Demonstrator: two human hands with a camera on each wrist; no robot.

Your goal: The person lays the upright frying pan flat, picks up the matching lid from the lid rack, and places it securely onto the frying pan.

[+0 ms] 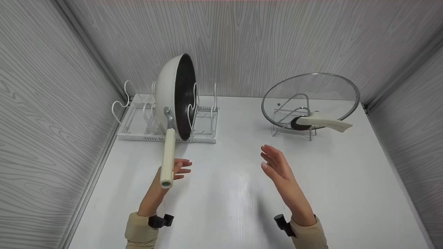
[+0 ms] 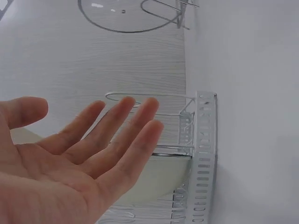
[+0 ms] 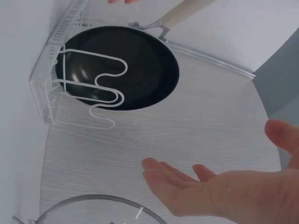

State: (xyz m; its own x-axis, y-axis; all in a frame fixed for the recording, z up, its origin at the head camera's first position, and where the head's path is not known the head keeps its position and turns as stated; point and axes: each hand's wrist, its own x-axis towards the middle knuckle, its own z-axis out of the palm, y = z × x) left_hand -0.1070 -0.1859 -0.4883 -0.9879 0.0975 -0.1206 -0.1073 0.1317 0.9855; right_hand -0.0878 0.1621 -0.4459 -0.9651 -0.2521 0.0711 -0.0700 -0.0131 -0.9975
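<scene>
Both hands hover apart over the table (image 1: pixel 225 207), fingers straight, gripping nothing: left hand (image 1: pixel 174 171) just beside the pan (image 1: pixel 176 95) handle, right hand (image 1: pixel 277 166) raised edge-on; the pan stands upright in the rack (image 1: pixel 138 128)

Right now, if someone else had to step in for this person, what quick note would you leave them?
Left hand: open, holding nothing, just below the pan's handle.
Right hand: open, in the air over the table.
Pan: on edge in the white wire rack.
Glass lid: leaning on its own wire stand.
Done: both stored upright.
Left: apparently nothing in hand.
</scene>
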